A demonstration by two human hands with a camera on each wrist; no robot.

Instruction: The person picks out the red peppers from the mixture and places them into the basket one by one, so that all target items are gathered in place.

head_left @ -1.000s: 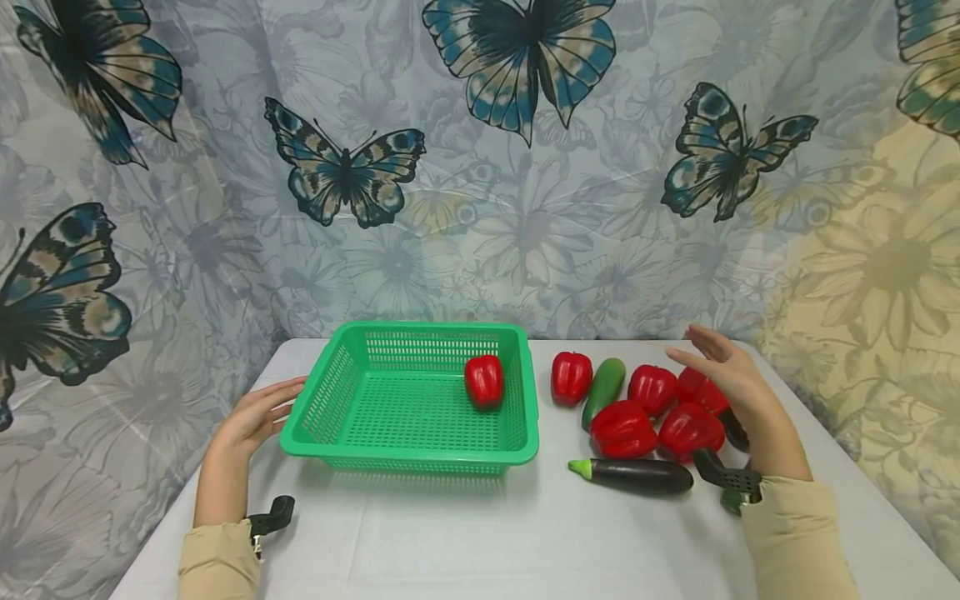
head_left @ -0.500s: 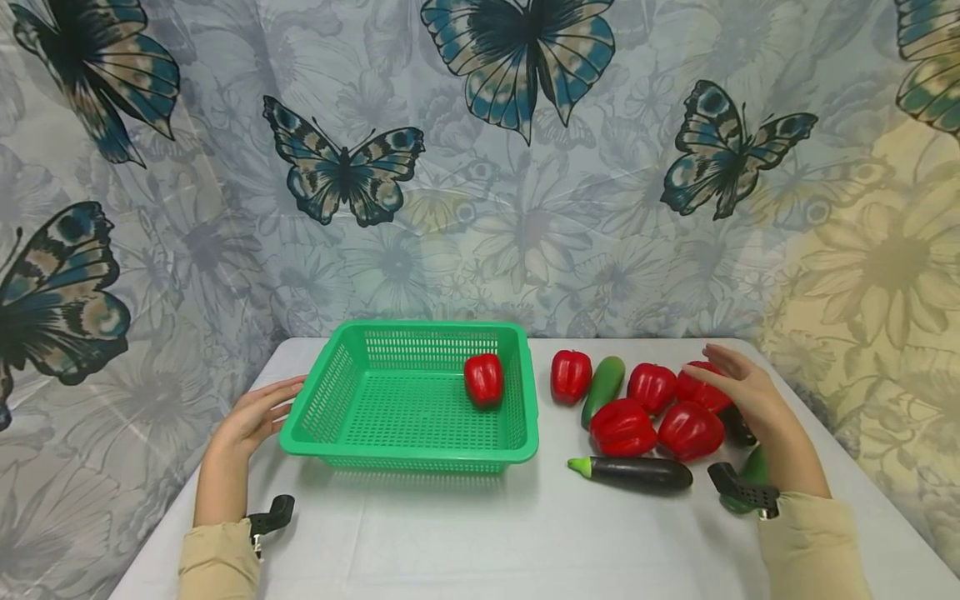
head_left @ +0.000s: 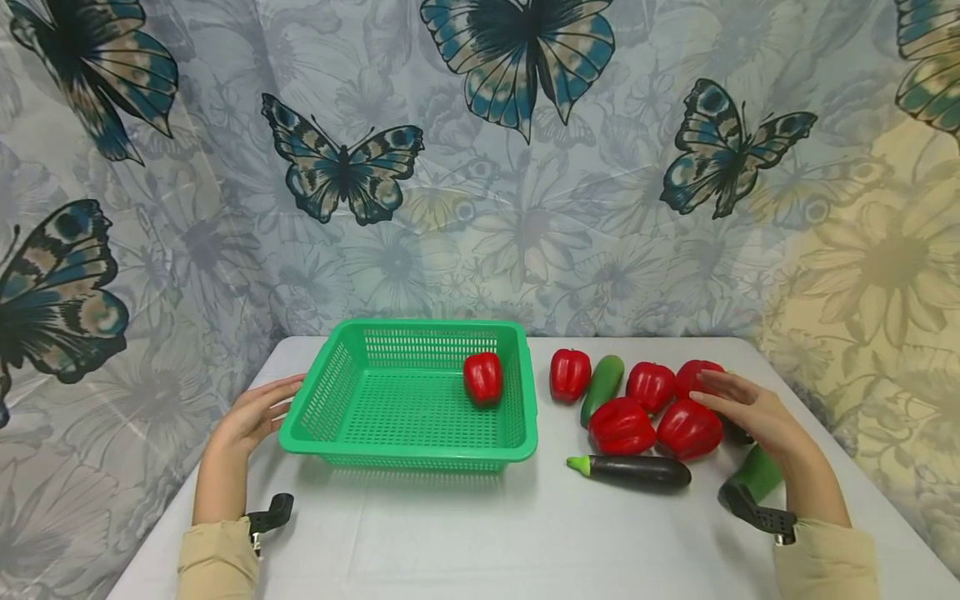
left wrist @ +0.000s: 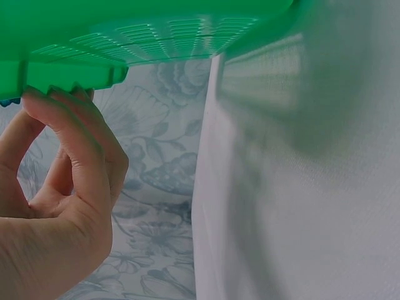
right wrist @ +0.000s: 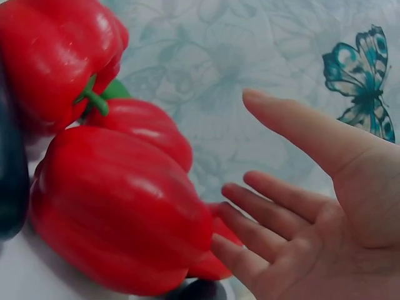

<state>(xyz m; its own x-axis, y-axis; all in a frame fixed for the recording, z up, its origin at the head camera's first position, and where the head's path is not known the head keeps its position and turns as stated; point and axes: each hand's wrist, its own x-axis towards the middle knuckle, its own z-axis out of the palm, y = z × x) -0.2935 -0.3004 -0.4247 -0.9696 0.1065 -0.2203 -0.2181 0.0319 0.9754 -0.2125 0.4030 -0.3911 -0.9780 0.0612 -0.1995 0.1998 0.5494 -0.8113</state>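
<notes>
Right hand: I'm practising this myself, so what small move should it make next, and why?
Probably ease the right hand onto the nearest red pepper and curl its fingers round it: the hand is open, holds nothing and hovers right beside that pepper, while the left hand is at the green basket, where another red pepper lies.

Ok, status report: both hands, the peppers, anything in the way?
Left hand at rim of green basket; right hand beside red peppers, holding nothing. One pepper inside the basket, five visible outside. Outside peppers bunched, might hamper a grasp.
</notes>
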